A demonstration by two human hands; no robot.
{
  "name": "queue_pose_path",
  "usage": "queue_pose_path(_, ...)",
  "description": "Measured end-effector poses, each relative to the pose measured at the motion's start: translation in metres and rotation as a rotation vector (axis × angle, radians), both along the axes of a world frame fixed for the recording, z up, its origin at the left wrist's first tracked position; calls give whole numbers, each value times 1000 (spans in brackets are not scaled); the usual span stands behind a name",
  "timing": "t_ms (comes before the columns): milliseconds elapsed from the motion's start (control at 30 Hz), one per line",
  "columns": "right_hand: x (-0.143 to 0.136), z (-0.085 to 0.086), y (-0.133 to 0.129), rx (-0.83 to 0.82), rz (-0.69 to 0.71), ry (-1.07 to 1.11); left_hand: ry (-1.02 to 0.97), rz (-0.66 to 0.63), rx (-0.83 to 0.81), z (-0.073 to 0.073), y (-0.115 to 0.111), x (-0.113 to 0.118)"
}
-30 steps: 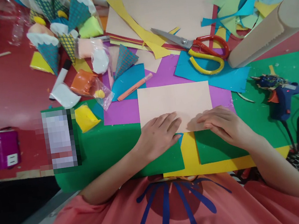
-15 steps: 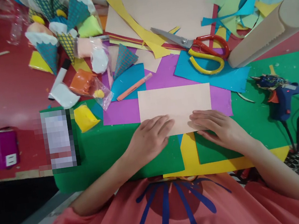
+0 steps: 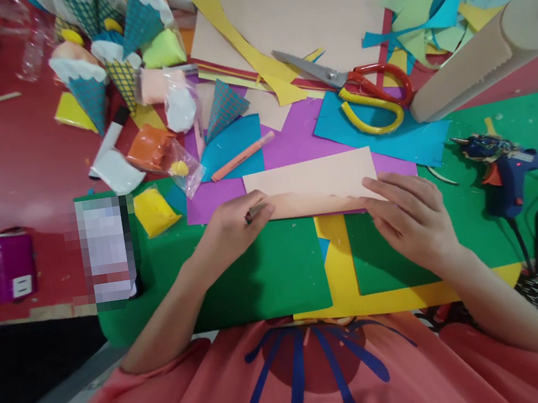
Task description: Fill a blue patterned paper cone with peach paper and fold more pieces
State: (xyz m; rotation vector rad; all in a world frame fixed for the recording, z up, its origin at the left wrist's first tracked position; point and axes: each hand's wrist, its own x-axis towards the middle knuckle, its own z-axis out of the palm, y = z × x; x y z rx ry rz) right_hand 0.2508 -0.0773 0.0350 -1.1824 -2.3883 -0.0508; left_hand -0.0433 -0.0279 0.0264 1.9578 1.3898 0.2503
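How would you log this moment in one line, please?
Left hand: touching left end of pale sheet; right hand: touching right end; sheet: near side bent; scissors: beyond sheet

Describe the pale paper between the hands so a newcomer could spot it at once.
Start at the green sheets along the near side of the red table. In the middle, the left hand and right hand touch opposite ends of the pale paper. Unlike the large pale sheet farther back, it is narrow, with both hands on it.
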Motion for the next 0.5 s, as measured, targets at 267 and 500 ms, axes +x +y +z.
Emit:
queue_pose_path(267,-19,-10,3,-66,146,-235,61,28,168,-12,14,0)
queue_pose_path(500,-23,-7,11,-150,145,-267,56,-27,266,-16,12,1)
